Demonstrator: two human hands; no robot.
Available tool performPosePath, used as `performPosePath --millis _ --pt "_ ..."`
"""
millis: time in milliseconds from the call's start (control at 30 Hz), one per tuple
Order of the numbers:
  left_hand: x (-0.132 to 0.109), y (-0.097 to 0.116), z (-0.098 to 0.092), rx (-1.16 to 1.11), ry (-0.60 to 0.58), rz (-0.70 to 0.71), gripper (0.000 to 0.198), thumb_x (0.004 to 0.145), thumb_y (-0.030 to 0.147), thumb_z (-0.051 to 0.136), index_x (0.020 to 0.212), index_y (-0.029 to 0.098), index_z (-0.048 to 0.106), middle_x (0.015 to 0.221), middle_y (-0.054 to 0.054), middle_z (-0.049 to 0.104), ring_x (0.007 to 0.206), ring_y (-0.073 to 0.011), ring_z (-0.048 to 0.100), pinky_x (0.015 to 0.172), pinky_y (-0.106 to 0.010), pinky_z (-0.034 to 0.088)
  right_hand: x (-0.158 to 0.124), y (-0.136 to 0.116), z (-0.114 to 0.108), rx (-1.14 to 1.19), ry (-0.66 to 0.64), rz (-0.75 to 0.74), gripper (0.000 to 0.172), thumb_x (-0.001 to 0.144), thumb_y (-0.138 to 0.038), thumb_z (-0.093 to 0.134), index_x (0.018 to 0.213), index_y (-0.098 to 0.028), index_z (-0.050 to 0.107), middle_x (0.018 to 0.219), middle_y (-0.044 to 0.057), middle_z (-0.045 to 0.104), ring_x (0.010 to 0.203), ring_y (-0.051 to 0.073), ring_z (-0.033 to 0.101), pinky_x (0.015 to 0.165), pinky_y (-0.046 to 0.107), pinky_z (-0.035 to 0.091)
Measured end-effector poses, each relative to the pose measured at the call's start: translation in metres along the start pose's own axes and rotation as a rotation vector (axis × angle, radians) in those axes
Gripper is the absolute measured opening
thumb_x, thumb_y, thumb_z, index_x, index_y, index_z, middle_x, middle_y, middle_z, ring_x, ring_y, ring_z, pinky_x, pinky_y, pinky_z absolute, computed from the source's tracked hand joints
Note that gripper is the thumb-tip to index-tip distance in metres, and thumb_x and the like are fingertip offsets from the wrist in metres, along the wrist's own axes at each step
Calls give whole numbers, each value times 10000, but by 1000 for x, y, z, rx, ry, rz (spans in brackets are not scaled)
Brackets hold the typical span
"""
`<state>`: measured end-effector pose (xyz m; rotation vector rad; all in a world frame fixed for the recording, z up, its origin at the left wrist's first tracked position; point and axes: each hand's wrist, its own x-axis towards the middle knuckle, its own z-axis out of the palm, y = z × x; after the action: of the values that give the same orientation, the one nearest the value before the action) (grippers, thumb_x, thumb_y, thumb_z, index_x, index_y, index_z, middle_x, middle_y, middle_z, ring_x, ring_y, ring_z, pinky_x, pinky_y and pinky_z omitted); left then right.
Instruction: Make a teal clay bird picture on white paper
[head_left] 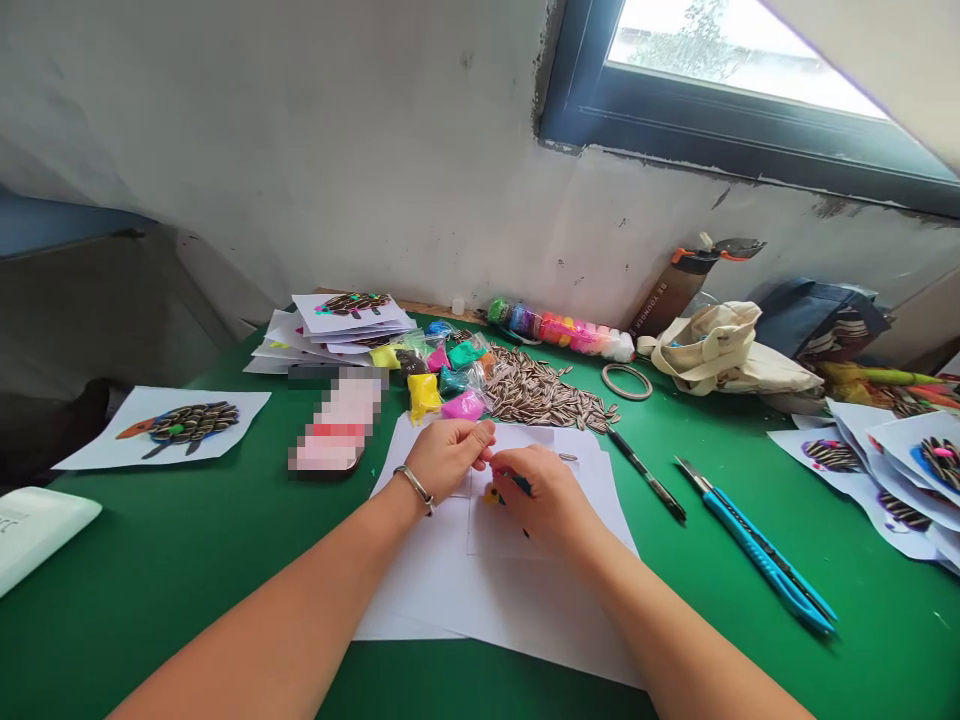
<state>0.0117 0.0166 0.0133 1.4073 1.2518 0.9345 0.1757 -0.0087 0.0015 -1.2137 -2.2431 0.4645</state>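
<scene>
My left hand [450, 455], with a bracelet at the wrist, is closed in a pinch above white paper [427, 580]. My right hand [544, 490] is closed too, and its fingertips meet those of the left. A tiny pinkish bit seems to show where they meet, too small to name. Below the right fingers, yellow and dark blue clay [492, 495] is partly visible on a smaller sheet; the hand hides the rest. One sunflower seed [568, 457] lies on the paper near the right knuckles.
Behind the paper lie a heap of striped sunflower seeds [540, 388] and bags of coloured clay [424, 395]. On the right are a black pen [645, 475], a blue utility knife [765, 555] and a tape roll [627, 381]. Seed pictures [191, 425] lie at both sides.
</scene>
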Motion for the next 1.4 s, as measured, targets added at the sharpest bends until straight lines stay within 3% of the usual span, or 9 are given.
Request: performPosePath --millis 100,267,500,667,867,1400 --pt "0 1 0 2 -2 -2 459 801 572 568 702 136 671 677 -67 687 571 -148 626 564 -249 498 1 7 8 -43 -14 -58 190 808 -73 574 792 -222 691 696 -4 696 716 160 588 682 281 379" --pt "0 0 0 6 -9 2 441 818 544 550 665 145 658 664 -65 684 573 -151 627 574 -253 499 0 14 16 -73 56 -126 205 805 -86 614 882 -243 721 847 40 719 803 184 583 737 309 418" --pt "0 0 0 16 -2 8 414 827 513 547 679 146 667 671 -62 690 576 -150 627 590 -256 501 -4 7 9 -70 11 -134 222 820 -95 575 808 -251 732 924 51 708 879 210 553 792 358 442" --pt "0 1 0 23 2 -11 364 840 453 538 697 144 666 666 -57 692 577 -150 642 581 -248 506 -4 7 7 7 -18 -120 331 737 -16 503 760 -256 731 958 28 716 920 221 541 837 382 432" --pt "0 1 0 35 -3 -18 359 839 446 545 703 138 671 678 -62 697 584 -151 648 580 -247 507 -5 13 4 56 19 -130 457 694 -4 452 949 -247 743 941 29 731 892 220 544 804 379 440" --pt "-1 1 0 47 0 -16 363 825 470 546 691 154 668 662 -48 695 569 -146 635 567 -243 499 -6 13 3 -13 -15 -147 343 760 -33 515 876 -259 746 928 35 721 902 223 534 801 370 434"
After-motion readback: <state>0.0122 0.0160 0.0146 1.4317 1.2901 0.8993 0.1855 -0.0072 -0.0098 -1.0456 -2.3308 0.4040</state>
